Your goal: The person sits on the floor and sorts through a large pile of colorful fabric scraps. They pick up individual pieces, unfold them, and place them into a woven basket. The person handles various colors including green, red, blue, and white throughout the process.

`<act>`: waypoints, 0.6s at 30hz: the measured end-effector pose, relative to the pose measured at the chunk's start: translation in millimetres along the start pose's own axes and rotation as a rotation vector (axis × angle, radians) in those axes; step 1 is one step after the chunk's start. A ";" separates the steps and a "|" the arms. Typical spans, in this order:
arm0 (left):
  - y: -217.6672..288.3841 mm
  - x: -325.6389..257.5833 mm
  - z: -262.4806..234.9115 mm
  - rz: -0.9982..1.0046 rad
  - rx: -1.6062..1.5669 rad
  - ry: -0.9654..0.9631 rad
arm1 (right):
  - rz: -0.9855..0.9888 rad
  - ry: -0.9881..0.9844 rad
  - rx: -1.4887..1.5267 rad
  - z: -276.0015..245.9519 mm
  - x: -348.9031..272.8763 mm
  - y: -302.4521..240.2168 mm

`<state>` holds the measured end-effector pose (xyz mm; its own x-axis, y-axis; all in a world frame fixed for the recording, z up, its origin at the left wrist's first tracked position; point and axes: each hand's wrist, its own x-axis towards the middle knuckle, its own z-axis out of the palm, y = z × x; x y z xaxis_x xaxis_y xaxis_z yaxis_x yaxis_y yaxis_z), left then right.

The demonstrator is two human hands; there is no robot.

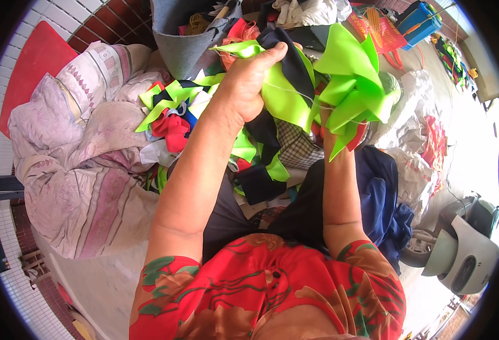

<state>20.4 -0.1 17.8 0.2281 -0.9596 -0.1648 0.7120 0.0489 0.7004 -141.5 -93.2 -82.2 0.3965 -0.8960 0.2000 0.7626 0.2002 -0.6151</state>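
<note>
While clasped between thumb and fingers of the left hand (246,85), hanging limp to the right of the palm as a smooth neon-green cloth strip (283,102) and a matte black cloth strip (299,76), with a fine pale thread (288,90) across the green. Over the right hand (326,122), spread as a bright neon-green cloth bunch (354,85) of folded, sharply pointed flaps, red showing beneath; with fingers mostly covered, cannot tell whether closed. Left of the left grip, heaped as loose green, red and white fabric scraps (173,127).
</note>
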 end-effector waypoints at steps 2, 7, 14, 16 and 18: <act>-3.9 -3.3 11.5 -0.037 -0.008 -0.013 | 0.078 0.118 0.248 18.2 -6.2 -7.9; -9.4 0.9 9.8 -0.043 0.157 -0.028 | 0.113 0.016 0.038 55.9 -10.3 -12.1; -6.5 -2.4 1.0 0.032 0.008 0.179 | 0.061 0.085 -0.006 52.9 -8.6 -8.0; 2.8 -9.5 2.8 -0.014 0.058 0.176 | 0.021 0.071 0.119 51.0 -7.5 -12.6; 8.0 -14.0 11.4 -0.025 0.152 0.224 | 0.021 0.017 0.256 37.0 -0.4 -14.4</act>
<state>15.3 10.5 33.7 0.3652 -0.8738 -0.3211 0.6156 -0.0321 0.7874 -133.8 -81.1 -45.2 0.4065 -0.8966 0.1756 0.8598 0.3104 -0.4055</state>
